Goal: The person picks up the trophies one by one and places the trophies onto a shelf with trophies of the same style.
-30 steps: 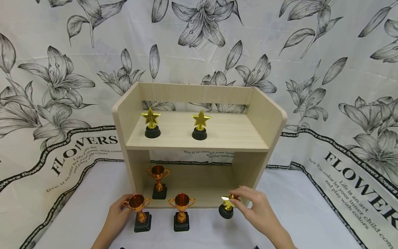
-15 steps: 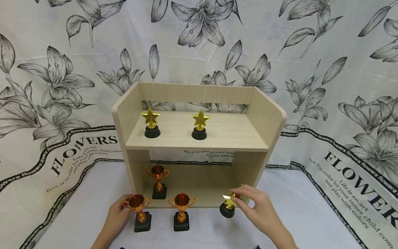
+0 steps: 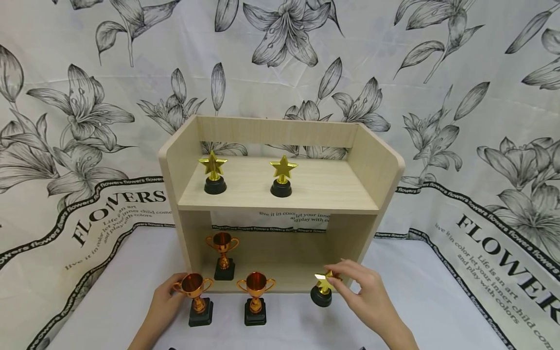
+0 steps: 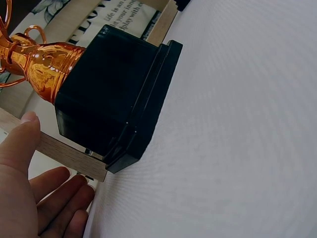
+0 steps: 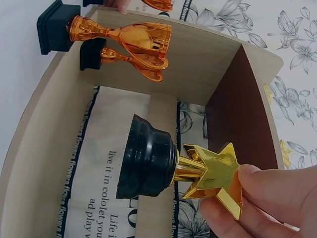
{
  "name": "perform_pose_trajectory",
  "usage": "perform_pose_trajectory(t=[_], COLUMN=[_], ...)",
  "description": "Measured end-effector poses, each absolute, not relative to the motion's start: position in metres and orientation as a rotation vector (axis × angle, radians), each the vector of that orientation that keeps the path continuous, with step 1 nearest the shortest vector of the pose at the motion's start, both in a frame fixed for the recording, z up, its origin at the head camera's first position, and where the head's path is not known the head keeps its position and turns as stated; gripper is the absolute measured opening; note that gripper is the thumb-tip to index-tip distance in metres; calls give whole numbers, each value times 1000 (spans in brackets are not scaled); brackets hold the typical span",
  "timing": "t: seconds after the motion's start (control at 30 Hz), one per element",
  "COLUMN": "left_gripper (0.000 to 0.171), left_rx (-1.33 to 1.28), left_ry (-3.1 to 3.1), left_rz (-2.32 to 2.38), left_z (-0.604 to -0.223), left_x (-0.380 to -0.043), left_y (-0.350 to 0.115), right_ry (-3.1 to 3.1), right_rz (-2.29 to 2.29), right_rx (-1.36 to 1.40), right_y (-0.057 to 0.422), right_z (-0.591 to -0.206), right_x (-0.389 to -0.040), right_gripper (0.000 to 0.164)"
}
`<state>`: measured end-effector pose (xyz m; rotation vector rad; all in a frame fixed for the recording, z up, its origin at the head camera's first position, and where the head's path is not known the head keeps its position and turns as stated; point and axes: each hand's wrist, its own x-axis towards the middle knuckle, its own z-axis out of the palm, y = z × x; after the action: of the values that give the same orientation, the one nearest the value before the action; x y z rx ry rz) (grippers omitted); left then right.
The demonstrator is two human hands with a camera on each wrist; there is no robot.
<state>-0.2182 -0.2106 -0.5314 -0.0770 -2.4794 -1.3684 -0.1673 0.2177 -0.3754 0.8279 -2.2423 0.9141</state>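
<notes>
My right hand (image 3: 365,294) pinches a gold star trophy (image 5: 213,171) by its star between thumb and fingers. Its round black base (image 5: 148,161) hangs tilted in front of the shelf's lower right, a shadow on the cloth below. Beside a bronze cup trophy (image 3: 193,287) at the front left is my left hand (image 3: 168,299), its fingers relaxed near one handle. The left wrist view shows this trophy's black base (image 4: 106,89) with no fingers around it. Another bronze cup trophy (image 3: 255,287) stands between the hands, and a third (image 3: 223,245) is inside the lower compartment at left.
A two-tier wooden shelf (image 3: 280,210) stands on the white cloth (image 3: 420,277). On its upper board, one star trophy (image 3: 213,172) stands at left and another (image 3: 282,175) near the middle. Behind hangs a flower-printed curtain (image 3: 280,92).
My right hand has shifted slightly right with the gold star trophy. The left hand and the other trophies stay where they were.
</notes>
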Motion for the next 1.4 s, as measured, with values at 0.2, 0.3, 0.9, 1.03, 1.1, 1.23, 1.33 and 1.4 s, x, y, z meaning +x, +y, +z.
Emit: perform_pose_trajectory(t=[0.2,0.3,0.9,1.03,1.1,1.23,1.33,1.4], left_gripper=[29,29,28,29,29,29,29,29], left_rx=[-84,-90,-79,-80,-85,-95,-93,-86], left_ry=[-2470,-2465,-2471,-2469,-2469,-2466,-2468,-2476], left_rz=[-1353,-1347,-1348,-1347,-1352,-1349,-1345,-1355], left_z=[-531,-530,-532,-532,-532,-530,-530,-530], left_x=[-219,-218,-219,-219,-219,-218,-217,-217], left_y=[-210,-209,-209,-209,-209,-209,-209,-209], right_ry=[-2224,-2197,-2143,-2107,-2093,-2073,-2059,-2049], right_rz=[923,948,961,941,945,954,958,961], right_rx=[849,872,860,863,860,852,851,851], right_y=[218,217,217,217,217,217,216,216], right_z=[-375,-375,-377,-376,-377,-378,-379,-379], right_x=[-167,-168,-169,-170,-170,-171,-172,-172], right_gripper=[33,34,40,43,44,45,46,46])
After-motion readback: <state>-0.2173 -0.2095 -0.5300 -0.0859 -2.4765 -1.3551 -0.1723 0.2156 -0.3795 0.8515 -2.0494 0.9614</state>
